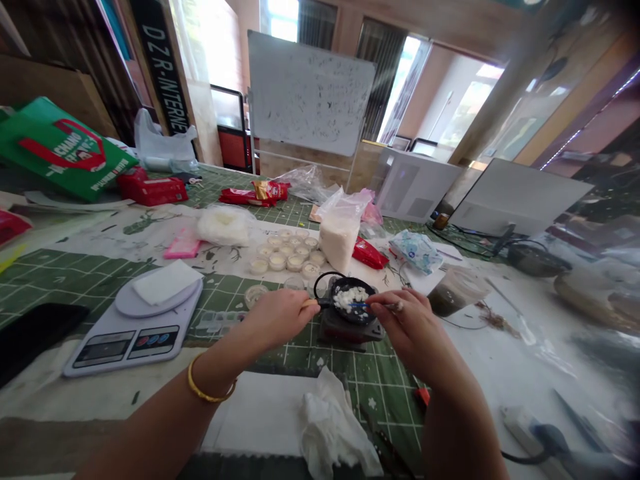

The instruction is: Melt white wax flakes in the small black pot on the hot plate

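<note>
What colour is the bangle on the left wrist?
The bangle is gold, best seen in the head view.

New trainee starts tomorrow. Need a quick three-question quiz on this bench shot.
1. True or false: the left hand wears a gold bangle.
2. What is in the small black pan? A: white flakes. B: red sauce. C: nothing.
3. Which hand holds the thin blue stick?

Key: 1 true; 2 A; 3 the right hand.
</note>
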A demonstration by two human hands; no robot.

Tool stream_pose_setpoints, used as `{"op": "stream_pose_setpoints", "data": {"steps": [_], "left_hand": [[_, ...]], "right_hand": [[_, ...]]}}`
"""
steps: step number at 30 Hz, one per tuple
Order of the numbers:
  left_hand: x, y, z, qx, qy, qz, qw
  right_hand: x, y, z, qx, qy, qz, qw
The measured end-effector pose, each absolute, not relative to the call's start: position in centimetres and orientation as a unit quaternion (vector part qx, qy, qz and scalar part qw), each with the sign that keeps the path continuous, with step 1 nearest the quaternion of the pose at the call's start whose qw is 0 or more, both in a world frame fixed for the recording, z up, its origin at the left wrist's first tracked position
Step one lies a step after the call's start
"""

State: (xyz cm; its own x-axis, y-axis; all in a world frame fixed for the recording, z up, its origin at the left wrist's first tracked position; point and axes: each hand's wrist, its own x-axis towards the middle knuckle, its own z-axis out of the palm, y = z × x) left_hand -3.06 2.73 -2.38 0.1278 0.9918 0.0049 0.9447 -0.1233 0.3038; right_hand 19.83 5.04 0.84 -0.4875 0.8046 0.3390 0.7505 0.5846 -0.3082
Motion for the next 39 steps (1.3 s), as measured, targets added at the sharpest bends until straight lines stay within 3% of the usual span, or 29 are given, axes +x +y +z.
{"op": "stream_pose_setpoints", "data": {"steps": [22,39], "left_hand": [[-2.6,2.5,-2.3,0.749,0.654,0.073,0.080],[-2.5,2.6,-2.9,0.769,0.624,0.109,0.090]], "right_hand": [[20.6,5.4,1.0,-0.509,-0.833,0.042,0.212],[20.3,4.3,1.4,-0.471,-0.855,0.041,0.212]]}}
